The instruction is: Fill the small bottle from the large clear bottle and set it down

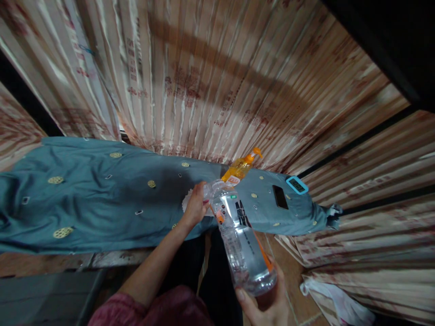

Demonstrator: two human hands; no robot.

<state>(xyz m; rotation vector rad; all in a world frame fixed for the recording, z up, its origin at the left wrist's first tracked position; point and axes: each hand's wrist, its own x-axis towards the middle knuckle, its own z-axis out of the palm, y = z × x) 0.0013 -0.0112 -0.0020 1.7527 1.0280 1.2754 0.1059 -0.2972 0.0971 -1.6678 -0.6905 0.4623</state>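
Note:
A large clear plastic bottle (246, 244) with a silver and orange label lies tilted across my view, its neck end pointing away from me. My right hand (267, 301) is closed around its base. At the neck end, my left hand (196, 206) has its fingers closed on clear plastic (210, 190). I cannot tell whether that is the bottle's neck or a separate clear piece. White tissue-like material (186, 200) shows under my left hand. Just beyond the neck end, an orange pump bottle (239, 168) leans to the right.
A teal patterned cloth (102, 199) covers the long, narrow surface before me. A black phone (280, 197) and a blue-framed digital timer (297, 185) lie at its right. Pleated curtain (204, 81) hangs close behind. A white bag (340, 301) lies at lower right.

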